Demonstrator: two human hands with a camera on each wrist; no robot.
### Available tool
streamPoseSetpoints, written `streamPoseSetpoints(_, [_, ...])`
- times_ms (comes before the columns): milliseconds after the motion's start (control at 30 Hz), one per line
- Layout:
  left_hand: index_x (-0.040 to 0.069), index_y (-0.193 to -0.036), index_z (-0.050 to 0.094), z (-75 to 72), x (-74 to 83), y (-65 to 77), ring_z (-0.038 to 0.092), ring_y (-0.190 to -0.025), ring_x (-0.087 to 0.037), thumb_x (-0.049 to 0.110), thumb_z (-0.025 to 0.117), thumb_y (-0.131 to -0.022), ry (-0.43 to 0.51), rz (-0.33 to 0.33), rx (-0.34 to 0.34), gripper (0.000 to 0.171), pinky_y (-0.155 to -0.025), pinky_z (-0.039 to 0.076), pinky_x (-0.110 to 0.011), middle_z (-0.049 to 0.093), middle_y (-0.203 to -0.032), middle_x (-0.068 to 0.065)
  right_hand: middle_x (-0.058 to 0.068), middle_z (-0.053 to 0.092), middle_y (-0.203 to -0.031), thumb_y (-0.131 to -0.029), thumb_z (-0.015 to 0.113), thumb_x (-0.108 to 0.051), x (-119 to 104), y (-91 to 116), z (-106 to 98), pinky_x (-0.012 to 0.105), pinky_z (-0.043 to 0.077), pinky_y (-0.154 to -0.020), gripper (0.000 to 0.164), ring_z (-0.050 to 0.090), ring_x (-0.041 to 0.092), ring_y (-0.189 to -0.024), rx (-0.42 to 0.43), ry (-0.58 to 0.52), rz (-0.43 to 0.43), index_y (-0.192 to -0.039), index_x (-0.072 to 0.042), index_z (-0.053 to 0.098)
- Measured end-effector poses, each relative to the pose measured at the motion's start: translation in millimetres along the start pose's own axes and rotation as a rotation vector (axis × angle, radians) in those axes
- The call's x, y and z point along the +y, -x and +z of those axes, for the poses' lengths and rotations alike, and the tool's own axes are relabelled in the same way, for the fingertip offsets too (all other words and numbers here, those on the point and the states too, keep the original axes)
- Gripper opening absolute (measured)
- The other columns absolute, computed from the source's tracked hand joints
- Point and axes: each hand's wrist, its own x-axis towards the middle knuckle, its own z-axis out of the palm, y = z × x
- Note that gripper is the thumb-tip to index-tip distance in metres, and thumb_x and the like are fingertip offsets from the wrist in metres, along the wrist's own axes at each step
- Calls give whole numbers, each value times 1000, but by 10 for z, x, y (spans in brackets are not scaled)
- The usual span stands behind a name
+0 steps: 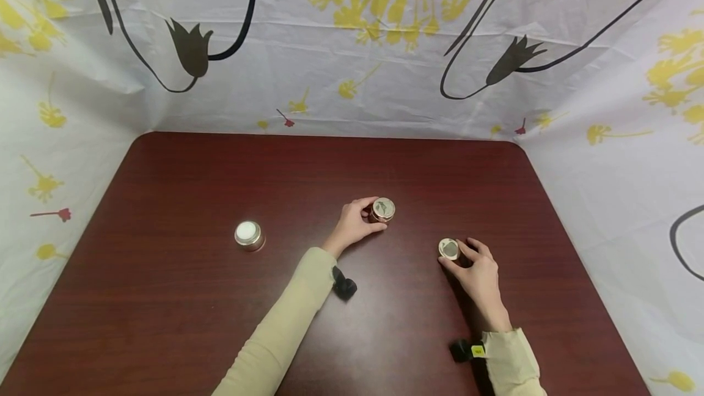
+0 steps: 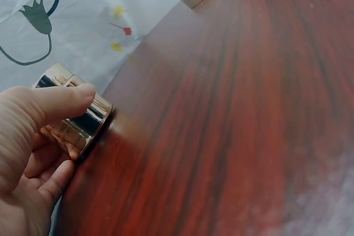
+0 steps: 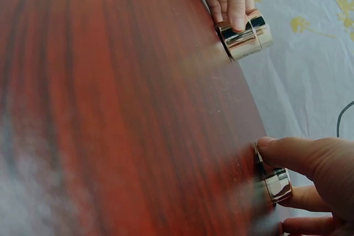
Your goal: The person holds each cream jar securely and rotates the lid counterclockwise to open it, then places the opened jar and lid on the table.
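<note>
My left hand [image 1: 354,223] grips a shiny gold jar [image 1: 383,210] by its sides near the table's middle, thumb on one side and fingers on the other. The jar stands upright, and its round top carries a dark leaf-like mark. To the right and nearer, my right hand [image 1: 480,274] holds a smaller gold jar [image 1: 449,249] between thumb and fingers. In the right wrist view this smaller jar [image 3: 278,185] looks low and mirror-like, with its base at the tabletop. A third jar [image 1: 249,235], gold-sided with a white top, stands left of my left hand, untouched.
Everything stands on a dark red wood-grain table [image 1: 181,188] with rounded far corners. A white cloth [image 1: 308,66] with yellow flowers and dark tulip shapes hangs behind and along the sides. Black wrist cameras [image 1: 344,286] sit at both cuffs.
</note>
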Motion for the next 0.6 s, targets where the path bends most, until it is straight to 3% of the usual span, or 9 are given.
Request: streamPoseSetpoints(600, [1,-123,58,59,-8,16,58,-94,-23,19,81,-73,-22,-7,16,58,-78,49,-23,61,-114,-14,32,48,-122,-70,82,-14,-7,7,2,61,41,-87,55,46,48,-112,1,3,-18,-116,8,62])
